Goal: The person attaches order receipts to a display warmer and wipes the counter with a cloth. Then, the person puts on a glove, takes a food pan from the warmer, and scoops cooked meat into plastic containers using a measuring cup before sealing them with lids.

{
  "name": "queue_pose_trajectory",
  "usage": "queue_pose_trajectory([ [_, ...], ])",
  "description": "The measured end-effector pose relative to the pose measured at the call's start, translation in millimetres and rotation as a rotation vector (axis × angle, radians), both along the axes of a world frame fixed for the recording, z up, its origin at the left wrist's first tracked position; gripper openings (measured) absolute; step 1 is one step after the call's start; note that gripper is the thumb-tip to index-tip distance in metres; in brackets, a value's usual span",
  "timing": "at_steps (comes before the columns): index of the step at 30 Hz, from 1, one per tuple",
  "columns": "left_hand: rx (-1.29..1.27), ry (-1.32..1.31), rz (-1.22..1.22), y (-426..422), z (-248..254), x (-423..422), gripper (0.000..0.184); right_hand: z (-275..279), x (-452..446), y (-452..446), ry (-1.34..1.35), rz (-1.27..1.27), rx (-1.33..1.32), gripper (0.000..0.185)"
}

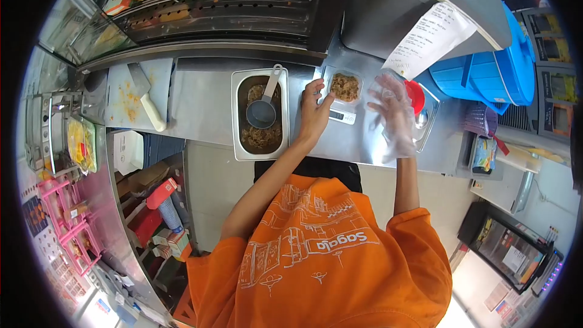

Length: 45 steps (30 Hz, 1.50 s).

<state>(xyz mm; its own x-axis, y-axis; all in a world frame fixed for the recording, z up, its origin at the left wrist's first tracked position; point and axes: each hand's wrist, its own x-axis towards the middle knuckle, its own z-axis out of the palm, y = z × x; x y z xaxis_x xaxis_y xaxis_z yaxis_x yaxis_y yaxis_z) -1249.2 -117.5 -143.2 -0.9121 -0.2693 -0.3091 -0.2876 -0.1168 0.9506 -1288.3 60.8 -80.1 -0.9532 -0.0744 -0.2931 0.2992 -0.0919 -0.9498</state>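
Note:
A clear plastic container (345, 87) of minced brown food sits on a small digital scale (342, 116). Just left of them is my left hand (314, 108), bare, its thumb and fingers apart near the container's edge; I cannot tell if it touches. To the right, my right hand (392, 106) wears a clear plastic glove and is smeared by motion, its fingers spread with nothing seen in them. A metal pan (235, 118) of similar brown food stands left of my left hand. Resting in that pan is a grey measuring cup (261, 113), handle pointing away.
A knife (148, 100) lies on a stained cutting board (159, 79) at the left. Behind my right hand are a red bowl (415, 97) and a metal tray (432, 123). A printed paper (431, 39) hangs above; a blue bucket (498, 73) stands at right.

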Motion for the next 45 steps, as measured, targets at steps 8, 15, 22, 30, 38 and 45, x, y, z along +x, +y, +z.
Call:
queue_pose_trajectory([
  [8,0.226,-0.099,-0.053,5.2,7.9,-11.6,0.048,-8.6,-32.5,-35.9,0.765,0.417,1.107,0.044],
  [15,0.348,-0.086,0.041,2.9,-18.2,-17.4,0.038,1.4,-11.8,-64.8,0.632,0.531,1.389,0.077],
  [22,0.312,-0.152,0.075,2.7,-4.9,-15.5,0.031,-10.3,-5.8,-70.0,0.672,0.505,1.433,0.083],
  [30,0.406,-0.191,0.114,-3.6,5.6,-11.9,0.034,-9.0,-9.5,-61.2,0.725,0.577,1.34,0.074],
  [38,0.393,-0.22,0.113,-3.2,4.1,-14.6,0.036,-11.4,-18.1,-60.6,0.717,0.627,1.331,0.074],
  [45,0.433,-0.204,0.051,-8.8,-1.1,-15.6,0.036,-9.6,-21.6,-65.7,0.73,0.649,1.306,0.075],
])
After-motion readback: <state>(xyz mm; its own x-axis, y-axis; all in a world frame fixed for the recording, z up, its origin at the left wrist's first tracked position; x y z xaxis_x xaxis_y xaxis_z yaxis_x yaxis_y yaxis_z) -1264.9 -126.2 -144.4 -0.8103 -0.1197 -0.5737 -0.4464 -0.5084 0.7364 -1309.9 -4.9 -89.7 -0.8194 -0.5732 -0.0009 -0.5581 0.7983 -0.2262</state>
